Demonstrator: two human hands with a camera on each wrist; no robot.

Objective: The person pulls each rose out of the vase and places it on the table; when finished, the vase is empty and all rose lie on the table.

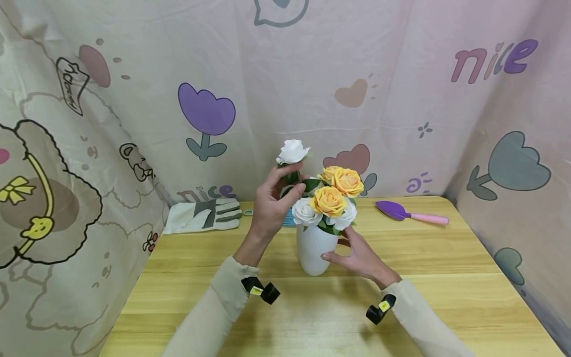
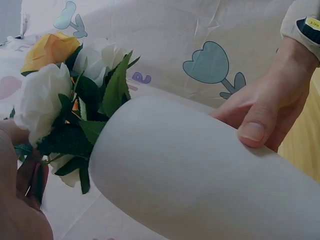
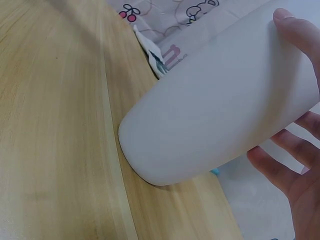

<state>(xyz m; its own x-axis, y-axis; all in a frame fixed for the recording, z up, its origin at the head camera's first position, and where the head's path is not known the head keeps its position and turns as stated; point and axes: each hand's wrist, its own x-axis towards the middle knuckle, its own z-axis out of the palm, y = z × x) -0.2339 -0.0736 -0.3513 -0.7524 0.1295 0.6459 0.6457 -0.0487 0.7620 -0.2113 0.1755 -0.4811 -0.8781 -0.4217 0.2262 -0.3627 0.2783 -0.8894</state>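
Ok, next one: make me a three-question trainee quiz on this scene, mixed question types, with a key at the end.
1. Multiple choice: what is the right hand holding? A) the backdrop B) the white vase C) the table edge

2. True or false: in the head view, the glove and the purple-and-pink trowel lie on opposite sides of the vase.

3. Fill in the colour: the left hand holds a ____ rose, while yellow roses stand in the vase.

Key: 1. B; 2. True; 3. white
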